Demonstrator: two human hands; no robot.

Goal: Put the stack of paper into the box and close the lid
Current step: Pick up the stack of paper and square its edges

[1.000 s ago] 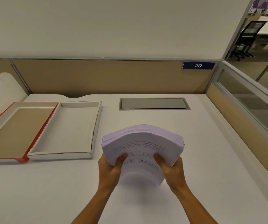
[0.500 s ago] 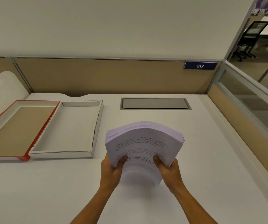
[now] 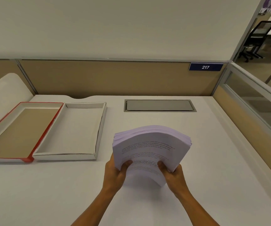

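A thick stack of printed white paper [image 3: 151, 147] stands on its near edge on the white desk, bowed away from me. My left hand [image 3: 115, 173] grips its lower left side, thumb on the top sheet. My right hand [image 3: 172, 174] grips its lower right side the same way. To the left lies the open white box [image 3: 99, 128], empty. Its red-edged lid [image 3: 46, 128] lies upside down beside it, further left, touching the box.
The white desk [image 3: 213, 160] has a grey cable hatch [image 3: 159, 105] set in its back middle. Tan partition panels close the back and right sides, with a blue 217 sign [image 3: 205, 67]. An office chair [image 3: 258, 38] stands beyond the glass at the right.
The stack has lifted slightly and shifted a little to the left in both hands; its bow stays the same. Box and lid have not moved.
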